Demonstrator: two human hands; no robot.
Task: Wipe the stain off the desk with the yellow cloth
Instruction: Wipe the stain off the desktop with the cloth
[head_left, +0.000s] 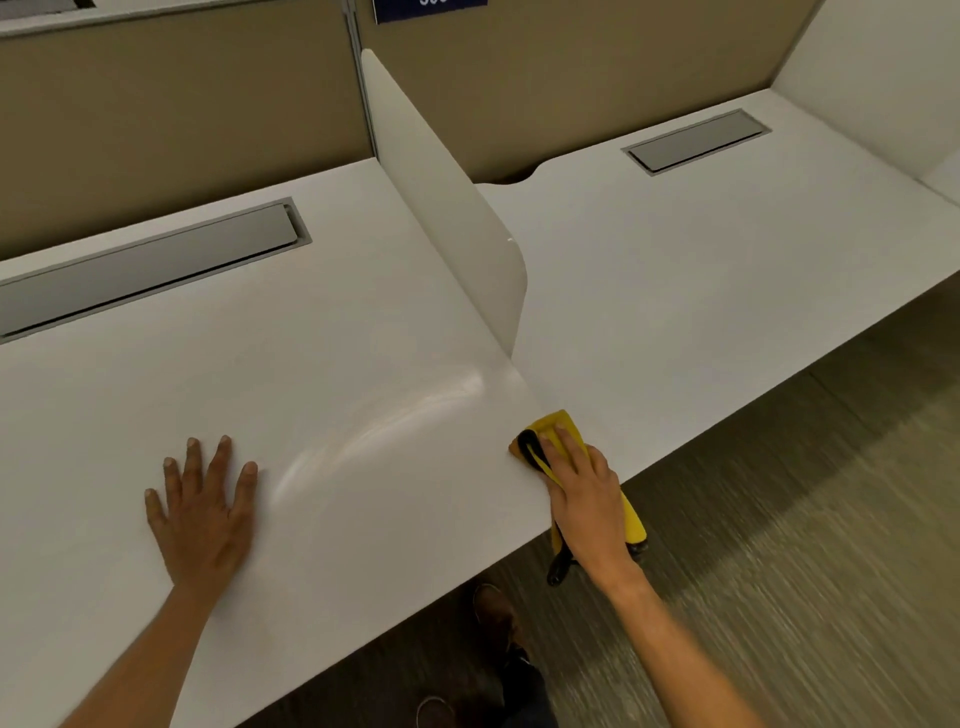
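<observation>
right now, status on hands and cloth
Left hand flat on desk, empty. Right hand pressing yellow cloth at desk's front edge, beside divider panel. No stain visible. Nothing in the way.

Single head-worn view, wide-angle, looking forward and steeply down, close above the table (363, 322) front edge.

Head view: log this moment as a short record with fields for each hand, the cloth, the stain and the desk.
left hand: flat on the desk, fingers spread, holding nothing
right hand: pressing the yellow cloth at the desk's front edge
yellow cloth: black-trimmed, partly hanging over the edge
stain: none visible; only a shiny arc-shaped smear between the hands
desk: white, with an upright divider
</observation>
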